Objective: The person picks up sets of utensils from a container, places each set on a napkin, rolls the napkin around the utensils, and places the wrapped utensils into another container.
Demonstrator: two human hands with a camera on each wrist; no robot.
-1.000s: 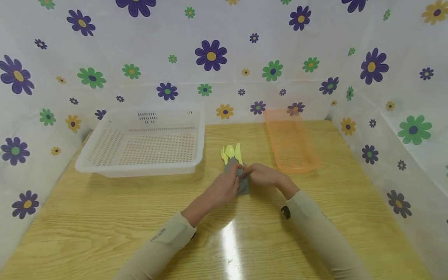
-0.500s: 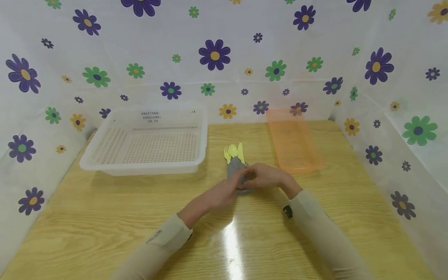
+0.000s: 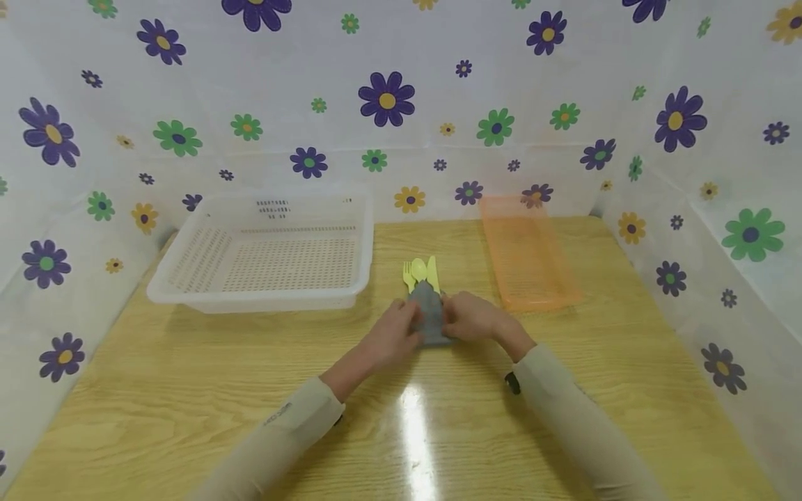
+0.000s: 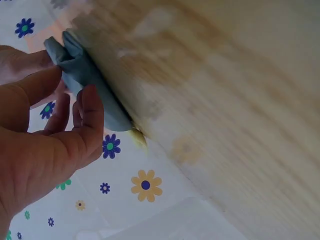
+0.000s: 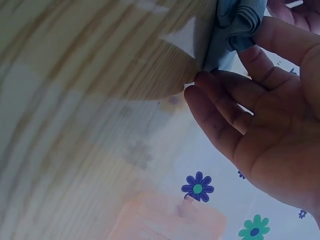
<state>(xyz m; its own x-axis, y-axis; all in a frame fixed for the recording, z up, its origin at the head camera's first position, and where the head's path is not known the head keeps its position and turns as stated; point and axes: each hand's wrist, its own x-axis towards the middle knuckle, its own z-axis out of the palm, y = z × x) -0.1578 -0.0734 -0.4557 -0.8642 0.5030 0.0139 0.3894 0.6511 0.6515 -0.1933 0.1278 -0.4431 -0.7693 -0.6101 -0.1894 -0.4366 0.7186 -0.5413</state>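
A grey napkin (image 3: 429,316) is folded around the lower ends of a yellow fork (image 3: 409,276), spoon (image 3: 419,268) and knife (image 3: 433,271), whose tops stick out away from me. My left hand (image 3: 391,335) pinches the napkin from its left side, with bent fingers along it in the left wrist view. On the other side, my right hand (image 3: 473,319) pinches the napkin's right edge between thumb and fingers. Rolled layers of the napkin (image 5: 245,27) show at its near end in the right wrist view. The wrapped cutlery handles are hidden.
A white perforated basket (image 3: 263,300) stands at the back left of the wooden table (image 3: 188,403). An orange basket (image 3: 529,268) lies at the back right. Flower-printed sheeting (image 3: 413,139) walls the table at the back and sides.
My hands, close together over the napkin before, have moved apart to its two sides, uncovering its middle. The cutlery has stayed nearly in place, and the view has shifted slightly.
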